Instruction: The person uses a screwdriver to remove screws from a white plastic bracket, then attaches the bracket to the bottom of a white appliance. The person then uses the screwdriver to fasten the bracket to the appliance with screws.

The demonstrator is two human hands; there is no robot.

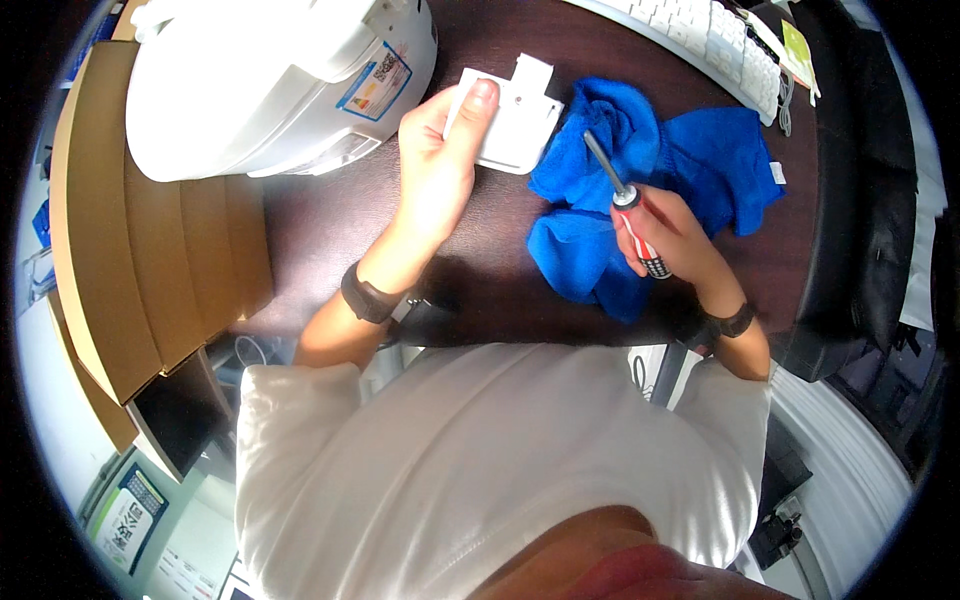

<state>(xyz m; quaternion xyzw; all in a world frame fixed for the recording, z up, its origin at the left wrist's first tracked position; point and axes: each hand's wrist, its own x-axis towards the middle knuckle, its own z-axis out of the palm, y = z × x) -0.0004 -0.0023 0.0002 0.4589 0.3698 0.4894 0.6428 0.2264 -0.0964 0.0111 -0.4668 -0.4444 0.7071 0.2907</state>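
Observation:
My left hand (440,150) is closed on a flat white plastic part (515,125), with the thumb lying over its face. A square tab juts from the part's far edge, and a small dark hole shows near it. In my right hand (672,235) is a screwdriver (627,205) with a red, white and black patterned handle. Its metal shaft points up and left, toward the white part but apart from it. Beneath the screwdriver a crumpled blue cloth (705,150) lies on the dark table (320,225).
A large white rounded appliance (250,100), perhaps a rice cooker, stands at the far left with a label on its side. Beside it rises a brown cardboard box (160,260). A white keyboard (700,35) lies at the far right, with a black chair or sofa (860,200) beyond the table's right edge.

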